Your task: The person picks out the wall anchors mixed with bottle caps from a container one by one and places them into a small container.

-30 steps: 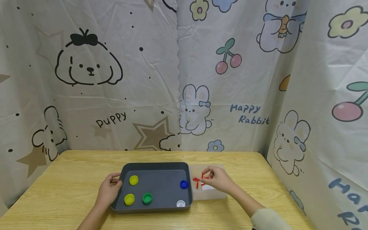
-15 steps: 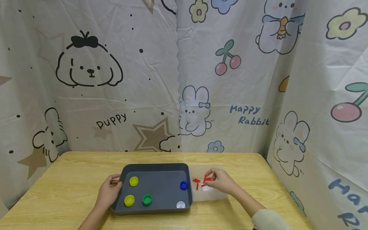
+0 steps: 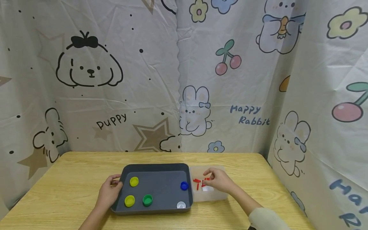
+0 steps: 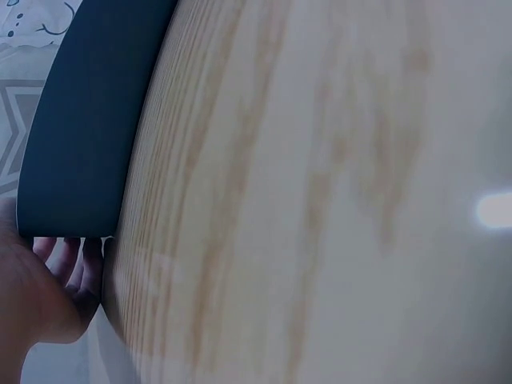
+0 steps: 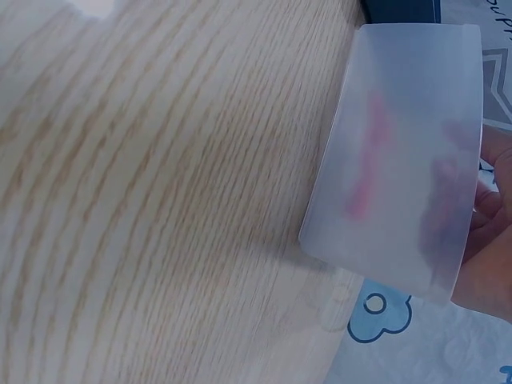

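Observation:
A dark grey tray (image 3: pixel 164 165) lies on the table. Two yellow cups (image 3: pixel 129 201), a green cup (image 3: pixel 147 200), a blue cup (image 3: pixel 184 186) and a clear cup (image 3: pixel 181 205) sit in it. My left hand (image 3: pixel 108 192) grips its left side, thumb at the rim. Against the tray's right side stands a translucent box (image 3: pixel 210 197) with several short red sticks (image 3: pixel 196 180) inside. My right hand (image 3: pixel 219 180) reaches over the box with bent fingers. One red piece shows right at the thumb tip; I cannot tell whether it is pinched.
A white slip (image 3: pixel 207 188) lies in the box beneath the right hand. The wooden table (image 3: pixel 241 161) runs up to a printed curtain (image 3: pixel 155 80) at the back and sides. In the right wrist view, the box wall (image 5: pixel 400 160) blurs the red shapes behind it.
My right hand has shifted slightly right and down within the box, and the upright red stick seen between thumb and index finger no longer shows there. The left hand keeps its hold on the tray.

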